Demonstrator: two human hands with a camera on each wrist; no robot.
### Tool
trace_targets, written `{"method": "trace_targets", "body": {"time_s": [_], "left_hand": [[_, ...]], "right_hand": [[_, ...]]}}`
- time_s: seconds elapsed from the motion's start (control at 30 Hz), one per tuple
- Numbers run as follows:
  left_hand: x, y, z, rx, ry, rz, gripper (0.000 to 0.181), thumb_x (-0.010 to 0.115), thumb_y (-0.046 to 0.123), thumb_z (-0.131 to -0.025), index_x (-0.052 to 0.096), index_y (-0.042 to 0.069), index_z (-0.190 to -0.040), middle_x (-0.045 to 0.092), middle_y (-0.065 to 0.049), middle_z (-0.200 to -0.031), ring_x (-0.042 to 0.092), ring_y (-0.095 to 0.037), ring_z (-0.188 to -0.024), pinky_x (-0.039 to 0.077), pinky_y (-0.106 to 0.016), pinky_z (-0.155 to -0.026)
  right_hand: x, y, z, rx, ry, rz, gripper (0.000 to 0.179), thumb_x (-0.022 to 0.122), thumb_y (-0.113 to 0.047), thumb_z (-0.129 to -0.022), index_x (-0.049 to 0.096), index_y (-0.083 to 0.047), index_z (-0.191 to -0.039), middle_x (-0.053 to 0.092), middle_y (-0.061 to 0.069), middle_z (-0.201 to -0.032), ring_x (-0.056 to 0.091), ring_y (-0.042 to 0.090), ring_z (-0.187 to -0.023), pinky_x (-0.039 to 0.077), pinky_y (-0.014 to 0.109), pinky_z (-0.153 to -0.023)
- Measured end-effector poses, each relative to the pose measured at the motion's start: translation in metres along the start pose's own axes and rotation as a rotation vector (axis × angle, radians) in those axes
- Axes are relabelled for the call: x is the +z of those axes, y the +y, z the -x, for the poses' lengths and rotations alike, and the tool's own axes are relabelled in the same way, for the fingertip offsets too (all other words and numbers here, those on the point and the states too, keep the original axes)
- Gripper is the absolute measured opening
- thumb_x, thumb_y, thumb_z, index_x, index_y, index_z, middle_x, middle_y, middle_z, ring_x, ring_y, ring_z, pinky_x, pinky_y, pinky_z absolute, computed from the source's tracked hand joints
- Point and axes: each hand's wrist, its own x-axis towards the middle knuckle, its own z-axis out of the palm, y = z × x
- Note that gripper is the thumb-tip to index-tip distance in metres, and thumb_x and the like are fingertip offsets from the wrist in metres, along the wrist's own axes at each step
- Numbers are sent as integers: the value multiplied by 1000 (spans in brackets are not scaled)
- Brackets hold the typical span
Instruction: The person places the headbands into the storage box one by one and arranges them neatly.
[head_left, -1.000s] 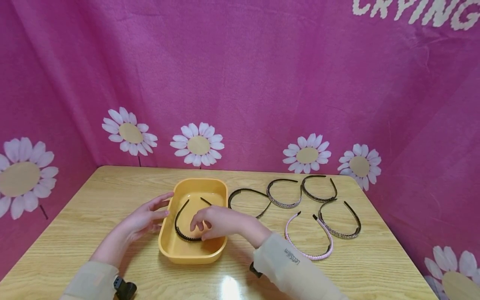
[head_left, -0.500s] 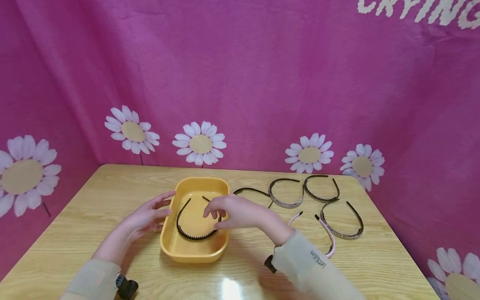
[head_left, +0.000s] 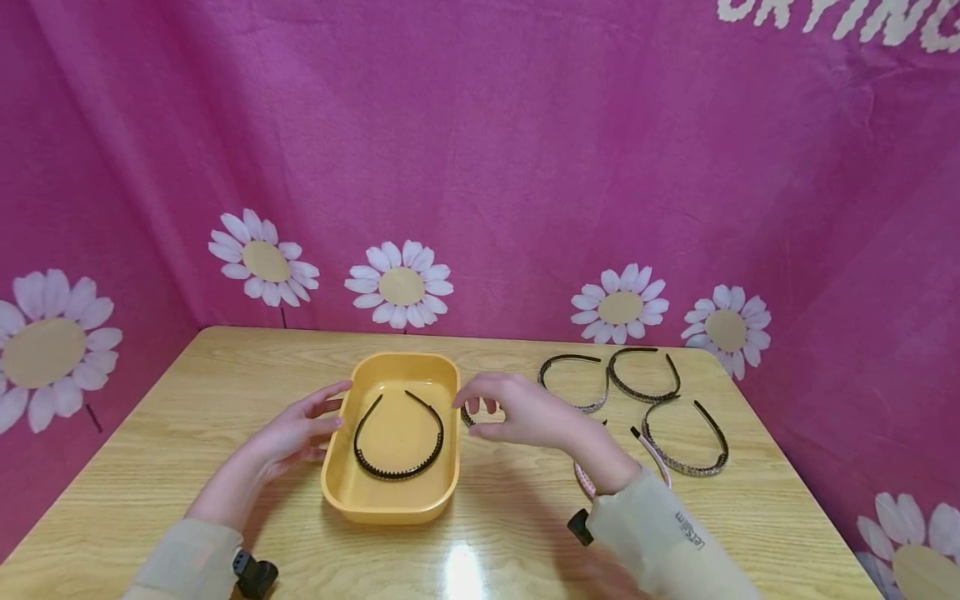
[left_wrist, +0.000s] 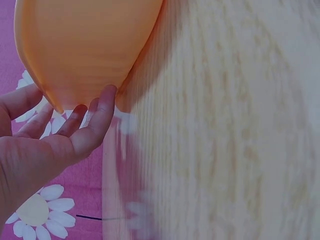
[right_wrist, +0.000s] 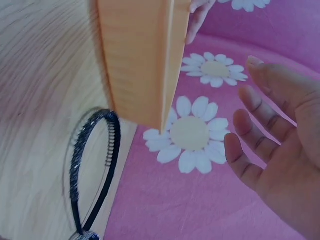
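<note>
- A magenta cloth (head_left: 480, 167) hangs behind the table and at both sides, printed with white daisies (head_left: 618, 308); pale letters (head_left: 894, 21) cross its top right corner.
- The table (head_left: 240, 375) is pale grained wood, with a patch of glare near the front.
- A yellow tray (head_left: 390, 512), deep and round-cornered, stands on it a little left of the middle.
- The left hand (head_left: 300, 429) is at the tray's left side, fingers spread and lightly bent against the wall; whether every fingertip touches is hard to tell.
- The right hand (head_left: 513, 412) hangs in the air just right of the tray, fingers apart and loosely bent, the thumb clear of them.
- The black band (head_left: 390, 476), a toothed hair band, lies inside the tray on its floor, ends pointing to the back.
- The glitter band (right_wrist: 76, 170) lies on the table just beside the tray, mostly hidden under the right hand in the head view.
- Further right, the pink band (head_left: 651, 451) lies partly behind the right forearm.
- Beyond it, the left band (head_left: 570, 357), back band (head_left: 637, 393) and right band (head_left: 693, 472), all dark, lie close together.
- Beige sleeves (head_left: 667, 533) end behind small black wrist cameras (head_left: 255, 575).
</note>
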Motion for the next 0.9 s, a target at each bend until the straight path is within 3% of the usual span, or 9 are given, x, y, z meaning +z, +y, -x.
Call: {"method": "trace_targets", "body": {"time_s": [0.3, 0.5, 0.9], "left_hand": [[-1, -3, -1, -5, 11, -1, 61, 45, 10, -99, 16, 15, -152, 15, -25, -153, 46, -33, -122, 49, -48, -87], [-3, -4, 0, 3, -1, 2, 63, 48, 12, -98, 15, 15, -152, 14, -27, -152, 47, -30, -121, 49, -48, -88], [-1, -4, 0, 18, -13, 29, 61, 43, 9, -100, 13, 14, -152, 14, -26, -153, 42, -36, -125, 48, -50, -87]], "right_hand": [[8, 15, 18, 67, 114, 15, 29, 75, -15, -80, 64, -12, -106, 58, -5, -89, 53, 12, -77, 45, 22, -65], [18, 22, 25, 126, 174, 1, 31, 76, -16, -79, 64, -13, -108, 63, 0, -99, 54, 10, -86, 48, 25, -71], [42, 40, 32, 186, 247, -30, 31, 76, -13, -78, 65, -9, -107, 65, 2, -104, 60, 21, -88, 51, 33, -76]]}}
